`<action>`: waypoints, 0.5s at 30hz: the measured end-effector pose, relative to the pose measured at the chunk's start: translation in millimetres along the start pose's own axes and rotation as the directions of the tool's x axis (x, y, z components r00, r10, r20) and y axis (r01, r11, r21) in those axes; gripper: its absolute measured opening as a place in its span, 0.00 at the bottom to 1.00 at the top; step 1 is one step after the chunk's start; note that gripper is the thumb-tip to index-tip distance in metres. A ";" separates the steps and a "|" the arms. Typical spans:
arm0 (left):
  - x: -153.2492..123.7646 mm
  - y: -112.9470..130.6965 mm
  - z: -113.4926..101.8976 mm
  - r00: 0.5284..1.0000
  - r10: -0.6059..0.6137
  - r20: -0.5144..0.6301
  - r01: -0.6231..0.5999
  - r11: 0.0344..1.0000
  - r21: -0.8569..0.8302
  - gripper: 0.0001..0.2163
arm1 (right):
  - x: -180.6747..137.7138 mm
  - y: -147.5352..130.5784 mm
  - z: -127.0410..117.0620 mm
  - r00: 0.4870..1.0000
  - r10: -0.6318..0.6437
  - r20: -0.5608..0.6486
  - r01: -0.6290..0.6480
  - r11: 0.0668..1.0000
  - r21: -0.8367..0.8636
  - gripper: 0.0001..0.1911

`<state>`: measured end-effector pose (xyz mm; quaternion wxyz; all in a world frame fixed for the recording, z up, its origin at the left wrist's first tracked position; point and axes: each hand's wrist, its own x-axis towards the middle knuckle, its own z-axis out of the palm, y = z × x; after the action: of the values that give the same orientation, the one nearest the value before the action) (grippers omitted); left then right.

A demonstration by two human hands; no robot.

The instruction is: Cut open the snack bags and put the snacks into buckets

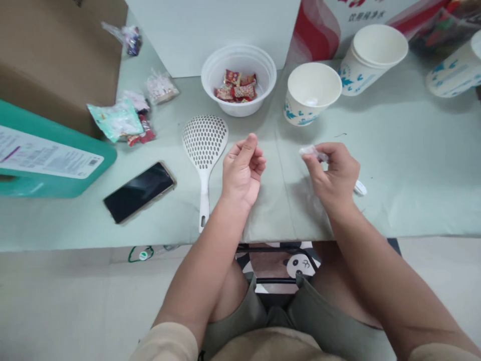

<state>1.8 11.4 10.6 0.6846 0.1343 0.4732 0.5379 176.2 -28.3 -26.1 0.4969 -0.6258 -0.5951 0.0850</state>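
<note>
My right hand [334, 173] pinches a small crumpled piece of clear-white plastic [308, 150] between thumb and fingertips, just in front of a paper cup [313, 93] with blue leaf prints. My left hand [243, 173] is held palm inward with its fingers curled and the thumb laid against them; whether anything is inside is hidden. Left of it lies a white slotted skimmer [205, 143], handle toward me. A white plastic bowl [210, 82] beyond the hands holds several red-wrapped candies [242, 92].
A phone [139, 192] lies at left, near small packets [116, 119] and a green container [75, 185]. Stacked paper cups [370, 70] stand at the back right, another cup [456, 67] farther right. A small white object [359, 188] shows beside my right hand. A white box [218, 22] stands behind.
</note>
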 end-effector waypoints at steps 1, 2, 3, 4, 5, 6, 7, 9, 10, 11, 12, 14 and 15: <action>0.2 0.7 -1.4 1.000 0.001 0.004 -0.001 1.000 -0.008 0.13 | -0.4 -0.4 -1.1 1.000 -0.022 0.001 0.022 1.000 -0.008 0.12; 0.5 1.7 -2.9 1.000 0.003 0.015 -0.003 1.000 -0.019 0.13 | -0.8 -0.6 -2.2 0.999 -0.045 0.000 0.045 0.999 -0.020 0.11; 0.6 2.9 -4.3 0.999 0.010 0.031 -0.009 0.999 -0.031 0.11 | -1.1 -0.7 -3.5 0.998 -0.065 -0.006 0.065 0.997 -0.033 0.11; 0.5 4.6 -5.6 0.999 0.023 0.049 -0.021 0.999 -0.042 0.09 | -0.9 -1.0 -4.6 0.997 -0.080 -0.016 0.079 0.996 -0.046 0.10; 0.2 6.7 -6.8 0.997 0.040 0.065 -0.036 0.998 -0.048 0.06 | 0.1 -1.4 -5.5 0.996 -0.088 -0.023 0.087 0.994 -0.063 0.10; -0.4 9.0 -7.8 0.995 0.053 0.081 -0.050 0.998 -0.046 0.05 | 2.5 -2.0 -6.2 0.996 -0.089 -0.028 0.087 0.993 -0.084 0.09; -1.1 11.6 -8.8 0.993 0.059 0.098 -0.056 0.998 -0.033 0.06 | 6.9 -3.0 -6.3 0.995 -0.088 -0.039 0.084 0.991 -0.106 0.08; -2.4 16.9 -10.9 0.989 0.044 0.143 -0.046 0.999 0.012 0.08 | 22.7 -5.6 -5.4 0.994 -0.095 -0.060 0.086 0.987 -0.136 0.05; -2.7 19.5 -12.1 0.985 0.028 0.171 -0.035 0.999 0.039 0.10 | 34.5 -6.9 -4.4 0.992 -0.104 -0.070 0.093 0.985 -0.144 0.03; -2.8 22.0 -13.6 0.980 0.013 0.199 -0.026 0.998 0.061 0.12 | 48.5 -7.9 -3.2 0.992 -0.110 -0.056 0.100 0.984 -0.148 0.02; -2.7 24.3 -15.3 0.975 0.008 0.224 -0.024 0.997 0.072 0.14 | 64.2 -8.5 -2.1 0.994 -0.106 -0.030 0.100 0.982 -0.161 0.03; -1.8 28.9 -19.3 0.968 0.022 0.248 -0.039 0.997 0.063 0.16 | 96.5 -9.3 -0.6 0.998 -0.045 0.051 0.056 0.970 -0.235 0.11; -1.3 31.4 -21.7 0.969 0.035 0.244 -0.049 0.998 0.050 0.16 | 111.1 -10.3 -0.3 1.000 0.008 0.030 0.002 0.951 -0.308 0.14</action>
<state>-34.5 15.4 21.7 0.7218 0.2283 0.3979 0.5183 200.4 61.5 35.4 0.3840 -0.6951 -0.6077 0.0014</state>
